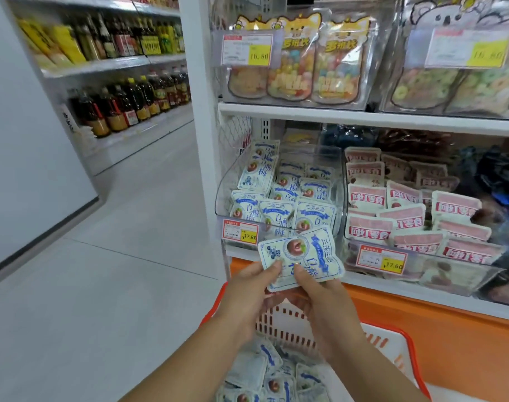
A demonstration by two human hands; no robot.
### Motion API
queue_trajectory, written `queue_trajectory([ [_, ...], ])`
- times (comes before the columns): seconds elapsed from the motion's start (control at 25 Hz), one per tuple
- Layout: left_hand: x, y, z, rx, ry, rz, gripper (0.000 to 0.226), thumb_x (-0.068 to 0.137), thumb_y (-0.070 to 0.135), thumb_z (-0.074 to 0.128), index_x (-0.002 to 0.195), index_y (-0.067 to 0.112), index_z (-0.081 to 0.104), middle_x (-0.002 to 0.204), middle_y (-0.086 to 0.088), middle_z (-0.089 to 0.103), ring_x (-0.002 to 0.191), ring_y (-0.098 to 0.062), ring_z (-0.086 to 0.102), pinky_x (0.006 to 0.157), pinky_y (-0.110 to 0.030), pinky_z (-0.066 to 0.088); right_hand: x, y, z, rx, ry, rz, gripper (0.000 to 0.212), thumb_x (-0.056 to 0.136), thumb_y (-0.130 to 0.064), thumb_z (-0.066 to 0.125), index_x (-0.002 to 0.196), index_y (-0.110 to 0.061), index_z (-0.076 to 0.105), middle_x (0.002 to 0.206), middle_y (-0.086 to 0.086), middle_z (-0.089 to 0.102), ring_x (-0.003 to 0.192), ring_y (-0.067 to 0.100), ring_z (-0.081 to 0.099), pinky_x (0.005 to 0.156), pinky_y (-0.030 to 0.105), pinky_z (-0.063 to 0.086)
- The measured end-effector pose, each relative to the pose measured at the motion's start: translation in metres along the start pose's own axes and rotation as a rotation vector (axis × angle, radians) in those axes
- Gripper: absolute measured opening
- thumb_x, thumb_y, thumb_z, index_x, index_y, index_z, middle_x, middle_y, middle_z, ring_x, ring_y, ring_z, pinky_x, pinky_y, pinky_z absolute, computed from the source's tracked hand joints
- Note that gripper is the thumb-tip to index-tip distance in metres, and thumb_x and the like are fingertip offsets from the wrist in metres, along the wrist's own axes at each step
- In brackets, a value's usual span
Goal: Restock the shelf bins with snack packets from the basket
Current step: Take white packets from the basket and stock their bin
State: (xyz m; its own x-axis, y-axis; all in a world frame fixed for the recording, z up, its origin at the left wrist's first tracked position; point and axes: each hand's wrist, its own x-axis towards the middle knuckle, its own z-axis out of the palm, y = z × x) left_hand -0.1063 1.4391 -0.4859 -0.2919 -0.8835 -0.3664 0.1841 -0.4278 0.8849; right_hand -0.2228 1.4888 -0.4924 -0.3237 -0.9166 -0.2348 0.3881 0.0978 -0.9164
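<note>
While both hands are meeting at the lower middle of the frame, they are sharing a hold on white-and-blue flat snack packets [301, 256]. At least two packets are overlapping, each printed with a red fruit picture. The left hand [247, 297] is pinching their lower left edge, its thumb pressing on the printed face and its other fingers curling behind. The right hand [320, 303] is pinching the lower middle of the same packets in the same way, thumb on top and fingers underneath.

These held packets are hovering just in front of the clear plastic shelf bin [222, 195] at the middle of the frame, just right of its red-and-yellow price tag [241, 232]. Whether they are touching the bin's front lip cannot be told. That bin is already holding many packets of the same kind, some standing and some leaning.

Beneath the hands, at the bottom middle, the orange plastic basket with a white lattice wall [405, 335] is carrying a loose heap of matching packets [265, 375].

Right of the first bin, a second clear bin [450, 271] is holding pink-and-white packets [369, 227]. Above the white shelf board [363, 114], clear pouches of coloured sweets [294, 71] are standing in a row. Toward the upper left, dark bottles [125, 105] are lining other shelves, blurred.
</note>
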Motion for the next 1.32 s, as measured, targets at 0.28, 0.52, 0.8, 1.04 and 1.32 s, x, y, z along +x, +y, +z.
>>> queue_trajectory([
  [0.28, 0.04, 0.069, -0.044, 0.757, 0.471, 0.749, 0.033, 0.093, 0.034, 0.062, 0.126, 0.032, 0.057, 0.116, 0.015, 0.053, 0.102, 0.003, 0.053, 0.083, -0.016, 0.045, 0.098, -0.112, 0.053, -0.669, 0.09, -0.443, 0.027, 0.09, -0.024, 0.069, 0.116, -0.026, 0.061, 0.097, -0.016, 0.068, 0.082, -0.001, 0.062, 0.059, 0.015, 0.044],
  [0.52, 0.077, 0.066, -0.067, 0.968, 0.38, 0.657, 0.047, 0.095, 0.038, 0.054, 0.141, 0.038, 0.043, 0.138, 0.017, 0.031, 0.114, 0.007, 0.034, 0.078, 0.0, 0.036, 0.207, -0.131, 0.096, -1.077, -0.031, -0.225, 0.043, 0.087, -0.034, 0.072, 0.118, -0.007, 0.06, 0.112, 0.006, 0.066, 0.094, 0.021, 0.061, 0.078, 0.031, 0.051],
  [0.8, 0.091, 0.073, -0.067, 0.885, 0.367, 0.569, 0.046, 0.089, 0.043, 0.059, 0.133, 0.036, 0.052, 0.114, 0.022, 0.03, 0.1, 0.008, 0.044, 0.081, -0.021, 0.058, 0.215, -0.115, 0.115, -1.241, -0.062, -0.004, 0.036, 0.083, -0.031, 0.076, 0.081, -0.006, 0.051, 0.08, 0.014, 0.07, 0.059, 0.021, 0.065, 0.059, 0.032, 0.059],
  [1.04, 0.088, 0.076, -0.065, 0.872, 0.347, 0.551, 0.046, 0.086, 0.045, 0.059, 0.131, 0.036, 0.052, 0.115, 0.022, 0.031, 0.108, 0.0, 0.046, 0.079, -0.017, 0.056, 0.231, -0.111, 0.11, -0.899, 0.06, -0.036, 0.047, 0.087, -0.042, 0.07, 0.108, -0.002, 0.057, 0.081, 0.007, 0.066, 0.055, 0.016, 0.059, 0.055, 0.029, 0.056],
  [1.32, 0.089, 0.07, -0.072, 0.874, 0.347, 0.621, 0.047, 0.088, 0.04, 0.061, 0.133, 0.032, 0.052, 0.128, 0.014, 0.038, 0.106, -0.001, 0.046, 0.073, -0.007, 0.048, 0.211, -0.111, 0.108, -1.058, 0.126, -0.217, 0.055, 0.093, -0.05, 0.056, 0.129, -0.008, 0.052, 0.106, 0.011, 0.065, 0.087, 0.023, 0.061, 0.069, 0.028, 0.046],
])
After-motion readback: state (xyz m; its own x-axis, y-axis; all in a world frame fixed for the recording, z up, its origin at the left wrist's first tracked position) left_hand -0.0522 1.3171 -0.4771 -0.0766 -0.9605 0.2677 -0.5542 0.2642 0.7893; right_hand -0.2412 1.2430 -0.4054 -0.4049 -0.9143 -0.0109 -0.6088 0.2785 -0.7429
